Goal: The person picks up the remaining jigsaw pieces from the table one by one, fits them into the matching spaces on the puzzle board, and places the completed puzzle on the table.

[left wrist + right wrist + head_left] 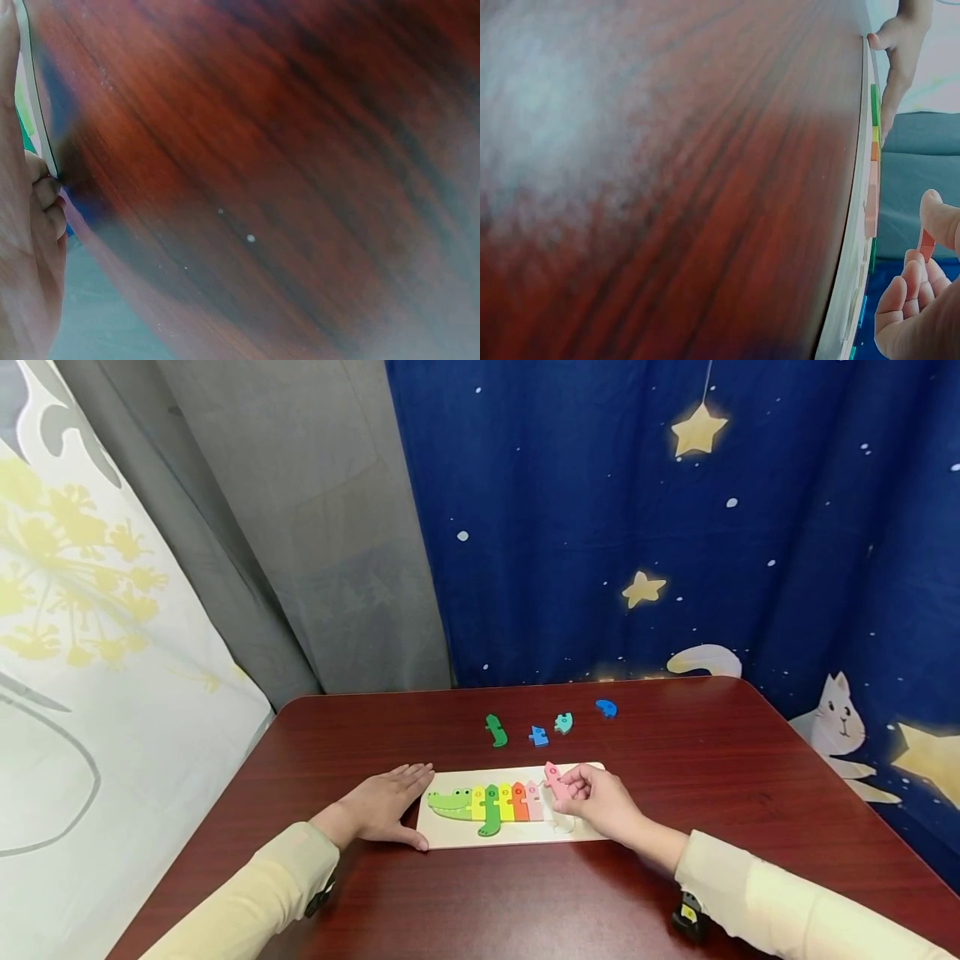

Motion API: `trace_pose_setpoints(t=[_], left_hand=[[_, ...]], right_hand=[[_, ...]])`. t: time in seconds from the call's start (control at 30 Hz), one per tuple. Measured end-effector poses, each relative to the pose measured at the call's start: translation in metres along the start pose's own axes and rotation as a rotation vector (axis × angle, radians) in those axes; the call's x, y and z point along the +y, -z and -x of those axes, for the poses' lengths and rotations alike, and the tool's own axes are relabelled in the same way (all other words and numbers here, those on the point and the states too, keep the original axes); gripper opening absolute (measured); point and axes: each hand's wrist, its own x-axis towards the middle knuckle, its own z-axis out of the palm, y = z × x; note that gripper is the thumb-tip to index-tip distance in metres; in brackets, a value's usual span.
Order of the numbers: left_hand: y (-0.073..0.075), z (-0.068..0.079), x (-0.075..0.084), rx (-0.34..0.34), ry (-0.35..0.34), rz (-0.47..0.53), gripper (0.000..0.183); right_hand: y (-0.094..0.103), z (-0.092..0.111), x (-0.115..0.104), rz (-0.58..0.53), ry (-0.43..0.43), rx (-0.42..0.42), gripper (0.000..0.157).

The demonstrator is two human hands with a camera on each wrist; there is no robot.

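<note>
Pinches the pink piece (553, 781) between thumb and fingers of the right hand (600, 802), lifted above the right part of the board (450, 835), its point leaning left. Rests the left hand (384, 802) at the board's left end, fingers straight, thumb spread away; hands well apart.

Steady the board there lightly, to stop any skid across the surface (450, 910). Turn the pink piece slightly, parallel with the light pink piece (534, 800). Line up just right of it, matching edge to edge, then lower flat and press evenly; better not to force a skewed fit.

Leave the green piece (496, 732), blue piece (538, 736), teal piece (563, 722) and dark blue piece (606, 708) lying between board and far edge, dark blue nearest that edge.
</note>
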Motion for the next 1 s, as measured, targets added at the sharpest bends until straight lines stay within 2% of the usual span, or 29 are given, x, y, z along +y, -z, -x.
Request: trace_pose_setpoints(t=[0.4,1.0], left_hand=[[0.000,0.001,0.000,0.021,-0.019,0.002,0.119],[0.001,0.000,0.001,-0.002,0.001,0.010,0.121]], right_hand=[[-0.009,0.002,-0.003,0.017,-0.030,-0.011,0.028],[-0.014,0.002,-0.001,0.021,-0.028,-0.036,0.029]])
